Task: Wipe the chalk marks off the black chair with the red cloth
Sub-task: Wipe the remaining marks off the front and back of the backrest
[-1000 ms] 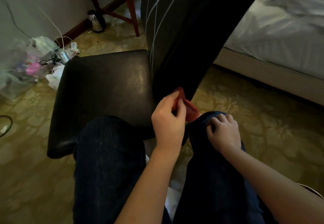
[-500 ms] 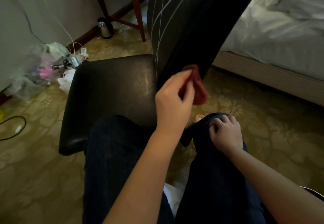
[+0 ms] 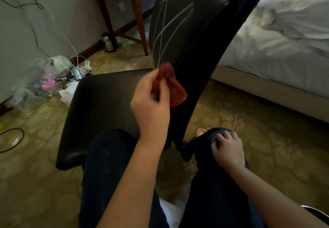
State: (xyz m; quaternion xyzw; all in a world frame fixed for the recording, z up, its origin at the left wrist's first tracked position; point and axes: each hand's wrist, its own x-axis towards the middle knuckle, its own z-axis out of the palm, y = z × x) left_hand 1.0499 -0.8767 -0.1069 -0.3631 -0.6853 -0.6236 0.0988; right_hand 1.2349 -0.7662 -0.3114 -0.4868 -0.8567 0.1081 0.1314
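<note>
Head cam status: I read this as the very start of the wiping step, with the cloth in hand and nothing visibly cleaned. The left hand (image 3: pixel 151 103) holds the red cloth (image 3: pixel 173 85) bunched up, thumb and fingers pinching it near its top, loose end hanging down to the right. The hand is a bit blurred, so I can't separate individual fingers. The cloth sits low on the backrest of the black chair (image 3: pixel 192 37), its top edge right at the bottom ends of the chalk marks (image 3: pixel 171 25). I can't tell if it's pressed on the leather or just in front of it. The marks are several long white lines running up the backrest and crossing, plus a curved stroke near the top, and all look intact. I can't make out any chalk on the seat (image 3: pixel 103 106). The right hand (image 3: pixel 227 149) is on the right knee, well apart from the chair, fingers curled on the dark trouser fabric; I can't tell whether they grip it or just rest there. Next move, my call: get the cloth flat on the backrest and drag it up along the lines with firm pressure, probably in several passes. The bunched pinch gives a small contact patch, so a wider pad would cover more. The backrest may shift under the push, and the free right hand could brace it.
</note>
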